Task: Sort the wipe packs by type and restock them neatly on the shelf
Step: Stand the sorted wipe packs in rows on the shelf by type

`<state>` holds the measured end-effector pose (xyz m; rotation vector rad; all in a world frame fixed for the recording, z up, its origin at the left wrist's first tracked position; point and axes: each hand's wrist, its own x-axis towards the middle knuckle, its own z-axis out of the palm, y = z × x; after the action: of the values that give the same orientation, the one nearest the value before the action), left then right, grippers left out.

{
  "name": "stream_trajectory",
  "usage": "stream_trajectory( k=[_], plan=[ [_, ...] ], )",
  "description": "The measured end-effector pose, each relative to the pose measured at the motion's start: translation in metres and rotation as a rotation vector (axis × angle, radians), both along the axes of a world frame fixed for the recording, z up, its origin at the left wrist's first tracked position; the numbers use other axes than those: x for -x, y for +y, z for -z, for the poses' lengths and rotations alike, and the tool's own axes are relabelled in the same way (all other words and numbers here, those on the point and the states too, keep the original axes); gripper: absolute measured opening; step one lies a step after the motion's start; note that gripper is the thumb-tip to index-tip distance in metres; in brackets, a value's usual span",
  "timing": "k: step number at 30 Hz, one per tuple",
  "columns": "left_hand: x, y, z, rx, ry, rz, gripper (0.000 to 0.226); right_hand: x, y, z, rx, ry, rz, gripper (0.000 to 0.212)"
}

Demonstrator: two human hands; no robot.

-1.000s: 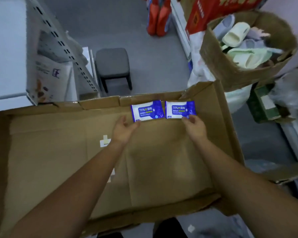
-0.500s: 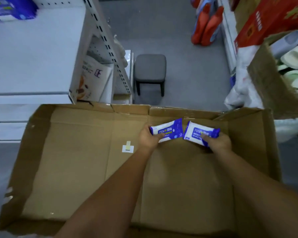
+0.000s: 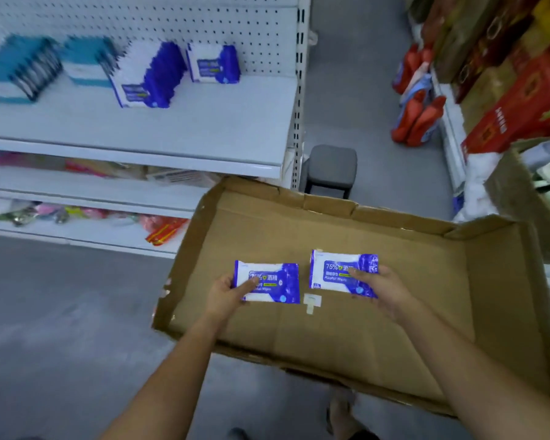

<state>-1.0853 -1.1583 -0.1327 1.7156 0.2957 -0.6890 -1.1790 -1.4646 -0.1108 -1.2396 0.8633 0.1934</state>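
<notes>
1. My left hand [image 3: 227,293] is grasping the left pack [image 3: 273,282] at its left end, thumb laid across the printed face and fingers tucked under it
2. My right hand [image 3: 383,290] is grasping the right pack [image 3: 337,271] at its right end in the same way, thumb on top
3. Both packs are face up, side by side but apart, over the floor of the open cardboard box [image 3: 394,328]; I cannot tell whether they are clear of the cardboard
4. The two look like one type: flat soft pouches, white on the left and deep blue on the right, printed "75%" and "Alcohol Wipes"
5. The step I judge to be in hand is carrying this pair up and left to the shelf [image 3: 172,122]; I would keep each pouch level and pinch it lightly, since soft film could buckle or slip
6. I would place them with the blue-and-white stacks [image 3: 150,77] near the shelf's right end, which seem to match, and not with the teal packs [image 3: 23,68] further left, which are blurred
7. I would stand them the same way as that row, faces forward and edges flush, so the row stays tidy
</notes>
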Motion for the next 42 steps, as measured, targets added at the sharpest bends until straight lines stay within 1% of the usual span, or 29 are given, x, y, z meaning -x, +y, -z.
stream_trajectory(
  k=[2, 7, 9, 13, 18, 21, 24, 29, 32, 37, 39, 42],
  plan=[
    [0.010, 0.047, -0.020, 0.043, -0.031, 0.001, 0.026, -0.002, 0.045, -0.017, 0.017, -0.028, -0.026, 0.012],
    [0.021, 0.141, -0.073, 0.101, -0.128, -0.088, 0.017, -0.001, 0.146, -0.054, 0.056, -0.074, -0.056, 0.027],
    [0.017, 0.171, -0.088, 0.108, -0.154, -0.103, 0.017, -0.004, 0.173, -0.066, 0.078, -0.100, -0.062, 0.030],
    [0.002, 0.214, -0.111, 0.125, -0.189, -0.112, 0.020, -0.012, 0.208, -0.085, 0.104, -0.138, -0.045, 0.029],
    [-0.035, 0.241, -0.125, 0.098, -0.227, -0.082, 0.025, -0.053, 0.231, -0.095, 0.185, -0.162, -0.063, 0.033],
    [-0.070, 0.253, -0.132, 0.088, -0.241, -0.090, 0.023, -0.097, 0.244, -0.099, 0.210, -0.202, -0.112, 0.038],
    [-0.107, 0.265, -0.142, 0.075, -0.242, -0.100, 0.024, -0.143, 0.256, -0.108, 0.233, -0.236, -0.111, 0.043],
    [-0.168, 0.279, -0.164, 0.083, -0.271, -0.062, 0.022, -0.203, 0.272, -0.126, 0.244, -0.267, -0.088, 0.035],
    [-0.196, 0.283, -0.169, 0.086, -0.292, -0.035, 0.025, -0.228, 0.280, -0.132, 0.257, -0.275, -0.060, 0.032],
    [-0.247, 0.285, -0.169, 0.081, -0.288, 0.020, 0.021, -0.265, 0.294, -0.134, 0.299, -0.275, -0.008, 0.028],
    [-0.270, 0.287, -0.167, 0.098, -0.284, 0.045, 0.022, -0.280, 0.299, -0.132, 0.310, -0.263, 0.046, 0.025],
    [-0.307, 0.298, -0.163, 0.130, -0.285, 0.114, 0.023, -0.310, 0.309, -0.130, 0.333, -0.255, 0.130, 0.032]
  ],
)
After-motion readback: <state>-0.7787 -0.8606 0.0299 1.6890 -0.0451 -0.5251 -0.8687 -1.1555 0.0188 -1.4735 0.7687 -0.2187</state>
